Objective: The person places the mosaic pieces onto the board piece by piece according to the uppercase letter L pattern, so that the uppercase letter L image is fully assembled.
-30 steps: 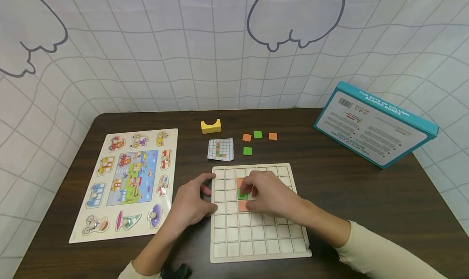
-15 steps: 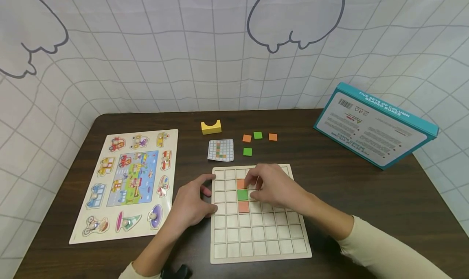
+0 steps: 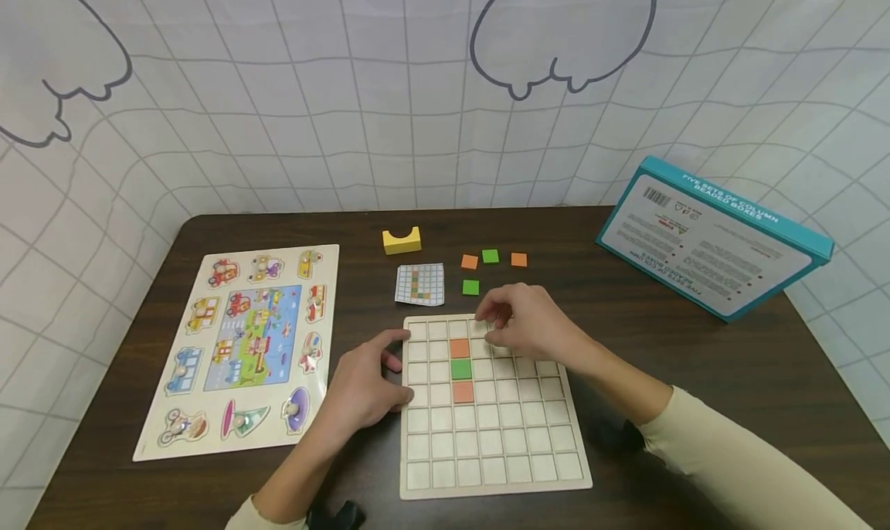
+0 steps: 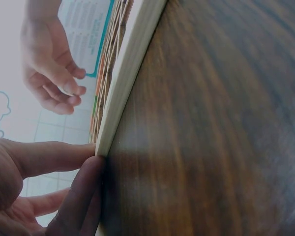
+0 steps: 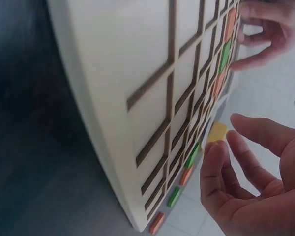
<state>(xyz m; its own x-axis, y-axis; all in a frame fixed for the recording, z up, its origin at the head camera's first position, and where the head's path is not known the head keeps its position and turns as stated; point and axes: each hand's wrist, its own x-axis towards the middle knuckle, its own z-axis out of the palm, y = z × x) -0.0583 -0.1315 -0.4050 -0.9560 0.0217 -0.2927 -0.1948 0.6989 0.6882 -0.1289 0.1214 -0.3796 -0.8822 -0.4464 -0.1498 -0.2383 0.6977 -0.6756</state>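
Wooden grid board is steadied by your left hand, fingers touching its left edge. Your right hand hovers empty over the top rows, fingers loosely curled.

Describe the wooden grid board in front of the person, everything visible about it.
The grid board is a pale, square, wood-looking tray lying flat on the dark table, its raised rim enclosing rows of square cells. Three tiles fill one column near the top: orange, green, orange; the visible remaining cells are empty. The left hand holds its left edge, fingertips against the rim. The right hand hovers over the upper part, holding nothing.
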